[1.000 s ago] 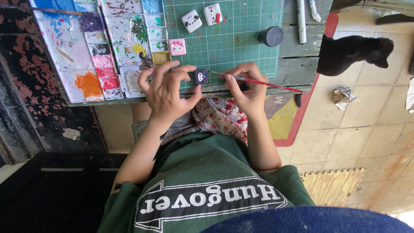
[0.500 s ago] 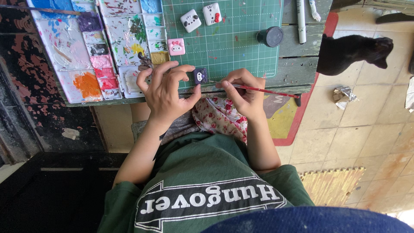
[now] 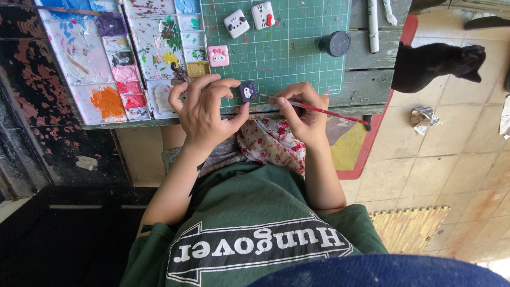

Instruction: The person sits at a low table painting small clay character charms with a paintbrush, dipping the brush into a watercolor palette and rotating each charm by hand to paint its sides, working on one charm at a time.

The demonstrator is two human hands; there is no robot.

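My left hand pinches a small dark purple square figure with a white face between thumb and fingers, at the near edge of the green cutting mat. My right hand grips a thin red-handled paintbrush. Its tip points left at the figure, and its handle sticks out to the right past the table edge. A pink square figure and two white ones lie further up the mat.
A white paint palette smeared with many colours lies left of the mat, with another brush across its top. A black round lid and a white pen sit to the right. A black cat and crumpled foil are on the tiled floor.
My right hand has drawn the brush slightly left, closer to the purple figure. My left hand keeps its hold with the fingers shifted a little.
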